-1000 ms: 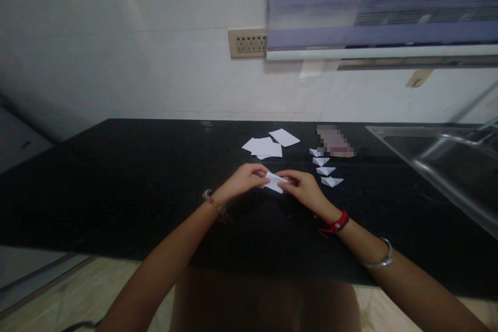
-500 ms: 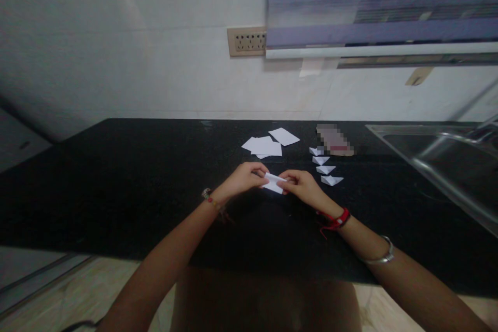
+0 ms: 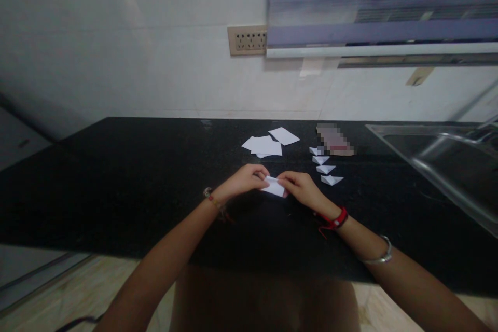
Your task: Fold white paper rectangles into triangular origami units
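The left hand pinches the nine-o'clock end of a small white paper, and the right hand pinches its three-o'clock end, over the black counter. From that paper, loose sheets lie at twelve o'clock, four folded pieces at two, the sink at three.

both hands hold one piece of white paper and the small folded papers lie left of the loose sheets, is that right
Not the side: the head view shows the small folded papers lying right of the loose sheets. The left hand and right hand do hold one piece of white paper.
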Action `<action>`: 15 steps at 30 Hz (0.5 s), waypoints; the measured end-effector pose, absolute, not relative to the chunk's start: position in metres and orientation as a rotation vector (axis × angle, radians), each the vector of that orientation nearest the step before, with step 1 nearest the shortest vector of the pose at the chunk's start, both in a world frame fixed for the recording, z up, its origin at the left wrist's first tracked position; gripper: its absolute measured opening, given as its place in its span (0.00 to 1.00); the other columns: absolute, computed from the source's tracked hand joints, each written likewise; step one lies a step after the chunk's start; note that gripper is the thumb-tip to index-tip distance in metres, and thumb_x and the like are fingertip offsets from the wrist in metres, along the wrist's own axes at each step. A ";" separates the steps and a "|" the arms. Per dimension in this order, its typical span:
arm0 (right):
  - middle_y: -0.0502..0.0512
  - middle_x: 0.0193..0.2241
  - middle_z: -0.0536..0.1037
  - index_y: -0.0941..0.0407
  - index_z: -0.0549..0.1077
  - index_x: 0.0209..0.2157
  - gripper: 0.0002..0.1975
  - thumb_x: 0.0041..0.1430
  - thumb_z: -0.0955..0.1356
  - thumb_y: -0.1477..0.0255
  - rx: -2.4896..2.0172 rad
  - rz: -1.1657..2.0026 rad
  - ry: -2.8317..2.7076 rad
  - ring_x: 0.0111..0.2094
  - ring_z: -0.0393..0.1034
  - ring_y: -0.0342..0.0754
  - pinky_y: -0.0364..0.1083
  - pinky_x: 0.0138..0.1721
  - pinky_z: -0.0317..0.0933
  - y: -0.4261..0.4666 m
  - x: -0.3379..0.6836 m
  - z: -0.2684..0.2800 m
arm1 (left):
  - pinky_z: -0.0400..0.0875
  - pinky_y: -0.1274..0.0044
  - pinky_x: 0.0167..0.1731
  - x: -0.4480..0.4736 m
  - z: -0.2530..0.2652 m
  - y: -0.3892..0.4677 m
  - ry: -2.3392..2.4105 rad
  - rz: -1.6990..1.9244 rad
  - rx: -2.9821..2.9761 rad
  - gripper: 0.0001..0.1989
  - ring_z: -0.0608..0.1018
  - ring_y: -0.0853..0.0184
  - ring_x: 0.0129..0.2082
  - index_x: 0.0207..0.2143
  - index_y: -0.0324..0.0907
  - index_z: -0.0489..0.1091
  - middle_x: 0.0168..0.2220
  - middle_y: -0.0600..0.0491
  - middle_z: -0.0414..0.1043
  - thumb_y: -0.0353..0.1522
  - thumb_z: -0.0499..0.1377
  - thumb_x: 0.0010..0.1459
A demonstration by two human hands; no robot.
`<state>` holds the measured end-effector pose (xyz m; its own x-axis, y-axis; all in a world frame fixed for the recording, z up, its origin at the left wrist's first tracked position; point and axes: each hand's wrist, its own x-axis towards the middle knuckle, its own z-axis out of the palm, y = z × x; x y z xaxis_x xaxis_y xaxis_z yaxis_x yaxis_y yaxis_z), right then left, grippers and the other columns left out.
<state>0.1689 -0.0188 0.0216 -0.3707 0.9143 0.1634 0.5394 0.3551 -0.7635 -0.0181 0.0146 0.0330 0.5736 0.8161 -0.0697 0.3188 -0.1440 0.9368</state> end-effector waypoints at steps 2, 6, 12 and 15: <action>0.50 0.17 0.72 0.59 0.70 0.30 0.11 0.54 0.61 0.68 -1.271 0.840 -2.009 0.20 0.67 0.42 0.39 0.25 0.58 -0.019 0.169 0.021 | 0.62 0.83 0.23 -0.018 0.036 0.014 0.958 0.557 1.712 0.07 0.69 0.76 0.21 0.29 0.35 0.66 0.23 0.56 0.67 0.26 0.58 0.43; 0.50 0.17 0.72 0.59 0.71 0.31 0.11 0.53 0.62 0.67 -1.292 0.855 -1.976 0.21 0.68 0.42 0.39 0.25 0.58 -0.018 0.169 0.019 | 0.64 0.83 0.24 -0.018 0.041 0.011 0.974 0.547 1.661 0.04 0.69 0.76 0.22 0.27 0.35 0.66 0.22 0.56 0.67 0.27 0.57 0.46; 0.49 0.17 0.72 0.58 0.70 0.29 0.11 0.55 0.60 0.68 -1.266 0.830 -2.014 0.20 0.68 0.42 0.40 0.26 0.59 -0.020 0.169 0.021 | 0.67 0.81 0.26 -0.019 0.041 0.010 0.947 0.542 1.609 0.04 0.70 0.75 0.23 0.25 0.35 0.65 0.23 0.56 0.67 0.29 0.58 0.46; 0.49 0.16 0.72 0.58 0.70 0.29 0.10 0.55 0.60 0.69 -1.278 0.807 -2.025 0.20 0.68 0.42 0.40 0.26 0.59 -0.021 0.169 0.023 | 0.67 0.80 0.27 -0.019 0.040 0.010 0.938 0.532 1.592 0.05 0.70 0.75 0.23 0.24 0.35 0.65 0.23 0.56 0.66 0.29 0.57 0.47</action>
<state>0.1691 -0.0209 0.0230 -0.3522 0.9206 0.1689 0.5519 0.3500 -0.7569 -0.0193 0.0101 0.0400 0.5774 0.8025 -0.1500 0.2833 -0.0247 0.9587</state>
